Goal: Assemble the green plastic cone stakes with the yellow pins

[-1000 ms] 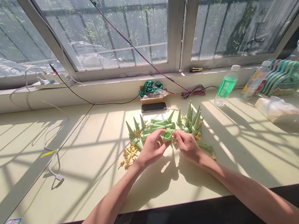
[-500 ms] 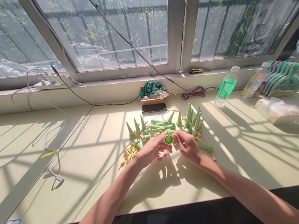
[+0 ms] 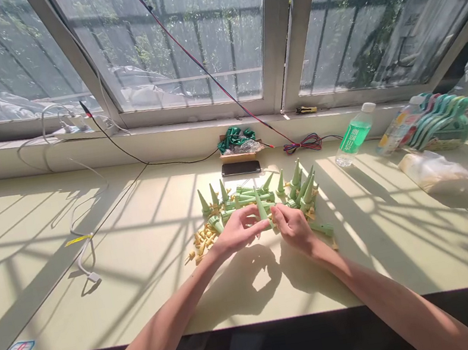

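Held a slim, smooth green cone [image 3: 261, 206] point-up between both hands, above the near side of a scatter of parts. Curved the thumb and fingers of the left hand [image 3: 239, 230] round to grasp its left side, with a rounded hollow left in the palm. Bent the right hand [image 3: 292, 226] into a near fist — fingertips pinched against the cone's right side, low down; could not tell exactly the part caught behind those knuckles.

Saw around the fingers hard, plastic-looking pieces: straight green tubes [image 3: 245, 200] lying flat in the middle, tapering standing cones [image 3: 296, 177] upright or leaning at both ends, stubby yellow pegs [image 3: 203, 242] with thin stems strewn mostly to the left. Noted behind them a flat, glossy black phone [image 3: 240, 168] and a shallow cardboard box [image 3: 231, 158] of rumpled green stuff and crinkled clear wrap. Saw farther right a coiled red-and-blue cable [image 3: 303, 143], a clear bottle [image 3: 354, 137] with a green label, and a soft, creased translucent bag [image 3: 437, 170] — all on a smooth, pale table [image 3: 147, 299].
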### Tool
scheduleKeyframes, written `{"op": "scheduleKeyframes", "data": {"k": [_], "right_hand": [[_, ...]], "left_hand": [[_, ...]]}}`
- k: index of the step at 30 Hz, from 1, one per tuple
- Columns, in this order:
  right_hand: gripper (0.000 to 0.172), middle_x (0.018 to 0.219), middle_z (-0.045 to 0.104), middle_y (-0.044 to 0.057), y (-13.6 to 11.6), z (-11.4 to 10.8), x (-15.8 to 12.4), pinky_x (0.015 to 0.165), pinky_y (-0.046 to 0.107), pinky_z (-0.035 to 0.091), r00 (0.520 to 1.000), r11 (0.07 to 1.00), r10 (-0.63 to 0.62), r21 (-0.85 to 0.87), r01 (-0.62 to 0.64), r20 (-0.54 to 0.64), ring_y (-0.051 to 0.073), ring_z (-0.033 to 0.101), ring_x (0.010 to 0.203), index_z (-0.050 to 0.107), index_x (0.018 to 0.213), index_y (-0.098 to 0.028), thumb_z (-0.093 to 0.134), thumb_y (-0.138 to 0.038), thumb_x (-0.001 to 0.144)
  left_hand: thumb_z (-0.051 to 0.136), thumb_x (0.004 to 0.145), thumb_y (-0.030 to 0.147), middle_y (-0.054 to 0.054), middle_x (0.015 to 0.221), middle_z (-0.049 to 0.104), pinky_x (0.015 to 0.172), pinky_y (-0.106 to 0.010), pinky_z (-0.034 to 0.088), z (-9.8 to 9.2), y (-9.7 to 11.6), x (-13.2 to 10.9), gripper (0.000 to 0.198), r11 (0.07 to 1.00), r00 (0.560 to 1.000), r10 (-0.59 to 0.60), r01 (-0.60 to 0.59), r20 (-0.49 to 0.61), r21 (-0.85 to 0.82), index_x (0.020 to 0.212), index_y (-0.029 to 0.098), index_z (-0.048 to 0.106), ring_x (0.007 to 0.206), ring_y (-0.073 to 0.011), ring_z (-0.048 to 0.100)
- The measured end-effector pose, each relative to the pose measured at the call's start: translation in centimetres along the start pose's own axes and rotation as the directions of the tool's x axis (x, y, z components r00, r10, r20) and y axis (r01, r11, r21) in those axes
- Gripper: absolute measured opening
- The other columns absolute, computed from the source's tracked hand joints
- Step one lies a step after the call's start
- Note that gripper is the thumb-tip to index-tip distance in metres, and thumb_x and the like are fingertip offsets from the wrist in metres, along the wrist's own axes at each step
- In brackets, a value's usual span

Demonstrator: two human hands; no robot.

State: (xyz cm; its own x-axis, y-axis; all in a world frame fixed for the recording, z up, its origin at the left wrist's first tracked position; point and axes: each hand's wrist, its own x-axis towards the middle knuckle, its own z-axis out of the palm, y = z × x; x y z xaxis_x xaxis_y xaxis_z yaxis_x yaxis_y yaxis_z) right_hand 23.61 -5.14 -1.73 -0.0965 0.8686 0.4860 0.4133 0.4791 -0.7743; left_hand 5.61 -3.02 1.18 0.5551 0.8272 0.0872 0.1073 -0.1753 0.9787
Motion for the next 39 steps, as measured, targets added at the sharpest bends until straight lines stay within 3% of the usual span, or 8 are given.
{"op": "scheduleKeyframes", "data": {"k": [3,7,14,17,21,26,33,39], "right_hand": [[0.042,0.055,0.036,-0.005,-0.1,0.0,0.1,0.05,0.026,0.027,1.0,1.0,0.018,0.008,-0.018,-0.001,0.012,0.034,0.049,0.033,0.065,-0.023,0.036,-0.044,0.101],[0.043,0.055,0.038,-0.004,-0.1,-0.1,0.2,0.05,0.026,0.028,0.999,1.0,0.03,0.0,-0.03,-0.013,0.012,0.035,0.05,0.035,0.065,-0.022,0.035,-0.044,0.101],[0.044,0.056,0.042,-0.003,-0.1,0.0,0.2,0.05,0.025,0.03,0.998,0.998,0.055,0.022,-0.054,-0.03,0.012,0.038,0.05,0.041,0.064,-0.021,0.037,-0.044,0.102],[0.042,0.056,0.041,-0.004,0.0,-0.1,0.2,0.05,0.025,0.029,0.996,0.999,0.048,0.01,-0.048,-0.081,0.011,0.037,0.05,0.043,0.066,-0.021,0.039,-0.043,0.102],[0.04,0.057,0.042,-0.004,0.1,-0.4,0.2,0.051,0.026,0.029,0.99,0.998,0.051,-0.016,-0.054,-0.135,0.012,0.036,0.05,0.043,0.069,-0.021,0.039,-0.042,0.103],[0.038,0.061,0.045,-0.003,0.2,-0.4,0.0,0.054,0.027,0.033,0.997,0.998,-0.031,-0.054,0.027,-0.073,0.014,0.04,0.053,0.045,0.071,-0.022,0.038,-0.04,0.103],[0.037,0.06,0.041,-0.003,0.2,-0.2,-0.1,0.053,0.027,0.032,0.998,0.996,-0.064,-0.057,0.062,-0.028,0.013,0.038,0.053,0.044,0.07,-0.022,0.038,-0.039,0.103],[0.042,0.056,0.037,-0.004,-0.1,-0.1,-0.1,0.051,0.027,0.029,1.0,0.999,0.008,-0.044,-0.009,-0.025,0.012,0.034,0.051,0.036,0.066,-0.023,0.035,-0.045,0.102]], "left_hand": [[0.066,0.087,0.035,-0.001,0.081,0.053,0.049,-0.018,0.043,0.1,0.1,-0.2,0.022,0.946,0.98,0.198,-0.184,-0.027,0.267,0.088,0.015,0.056,0.062,-0.0091,0.055],[0.057,0.092,0.026,-0.005,0.095,0.055,0.053,-0.019,0.045,0.2,-0.2,-0.1,0.011,0.772,0.898,0.437,-0.399,0.042,0.495,0.09,0.015,0.055,0.064,-0.0078,0.054],[0.055,0.094,0.022,-0.008,0.104,0.06,0.055,-0.021,0.048,0.3,-1.1,0.2,0.011,0.677,0.854,0.52,-0.427,0.022,0.6,0.104,0.017,0.059,0.064,-0.0081,0.055],[0.059,0.093,0.028,-0.008,0.106,0.061,0.056,-0.022,0.049,0.3,-1.0,0.1,0.019,0.768,0.894,0.441,-0.333,-0.075,0.547,0.109,0.018,0.058,0.065,-0.009,0.058],[0.056,0.093,0.049,-0.004,0.082,0.064,0.045,-0.021,0.044,0.1,-0.6,0.3,0.033,0.963,0.973,0.101,-0.043,-0.208,0.267,0.094,0.016,0.059,0.053,-0.0097,0.056],[0.051,0.087,0.07,-0.001,0.054,0.056,0.038,-0.022,0.034,0.0,-0.5,0.5,0.059,0.955,0.962,-0.272,0.275,0.037,-0.109,0.075,0.013,0.062,0.039,-0.0089,0.046],[0.069,0.081,0.06,0.0,0.06,0.056,0.042,-0.021,0.033,0.0,-0.3,0.2,0.049,0.923,0.964,-0.255,0.265,0.074,-0.279,0.074,0.013,0.059,0.044,-0.0062,0.045],[0.071,0.082,0.051,0.004,0.055,0.051,0.043,-0.021,0.034,0.1,-0.2,0.0,0.04,0.994,0.996,-0.09,0.088,-0.023,-0.057,0.075,0.017,0.052,0.046,-0.0084,0.047]]}}
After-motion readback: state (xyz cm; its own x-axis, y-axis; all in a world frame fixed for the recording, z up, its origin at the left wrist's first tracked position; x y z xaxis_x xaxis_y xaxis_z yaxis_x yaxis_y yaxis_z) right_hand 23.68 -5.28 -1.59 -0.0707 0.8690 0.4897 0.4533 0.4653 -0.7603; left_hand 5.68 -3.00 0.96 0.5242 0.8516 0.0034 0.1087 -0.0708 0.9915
